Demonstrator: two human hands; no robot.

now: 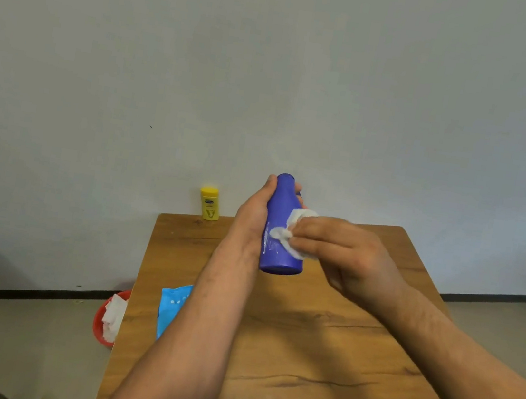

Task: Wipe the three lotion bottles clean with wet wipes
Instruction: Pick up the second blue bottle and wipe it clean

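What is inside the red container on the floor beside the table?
White crumpled wipes lie in the red container. The table edge covers its right part, so the rest cannot be seen.

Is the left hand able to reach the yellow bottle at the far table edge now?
Probably yes: the yellow bottle stands just left of the left hand, nothing between them. But that hand grips the blue bottle, so it would have to put it down first.
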